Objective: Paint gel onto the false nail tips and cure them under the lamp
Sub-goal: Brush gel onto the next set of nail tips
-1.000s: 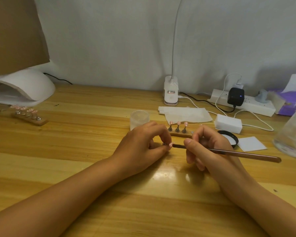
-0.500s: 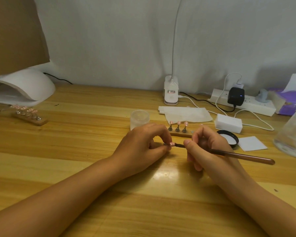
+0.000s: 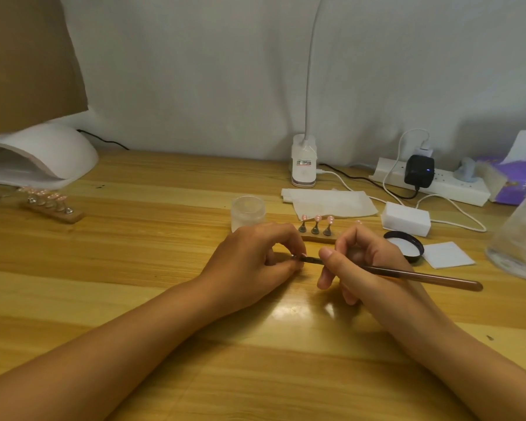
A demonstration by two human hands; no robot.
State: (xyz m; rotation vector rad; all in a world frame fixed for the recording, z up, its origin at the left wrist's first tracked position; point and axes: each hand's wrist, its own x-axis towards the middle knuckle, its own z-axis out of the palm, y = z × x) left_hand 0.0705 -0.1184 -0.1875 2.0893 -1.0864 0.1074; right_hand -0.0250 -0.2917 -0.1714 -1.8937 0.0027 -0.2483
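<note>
False nail tip (image 3: 303, 254) is pinched in the left hand (image 3: 255, 262) grip, just above the table (image 3: 134, 268). The right hand (image 3: 365, 262) grip clamps the brush (image 3: 422, 276), bristles on the tip. Painting looks midway: three tips (image 3: 317, 219) wait behind, and a full rack (image 3: 47, 205) sits by the lamp (image 3: 43, 153). The brush has slid slightly left since earlier.

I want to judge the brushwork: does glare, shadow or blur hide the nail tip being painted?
Head view: glare lies on the table below the hands, not on the nail tip; the tip, pinched in the left hand, is tiny and soft; the brush in the right hand reads clearly.
</note>
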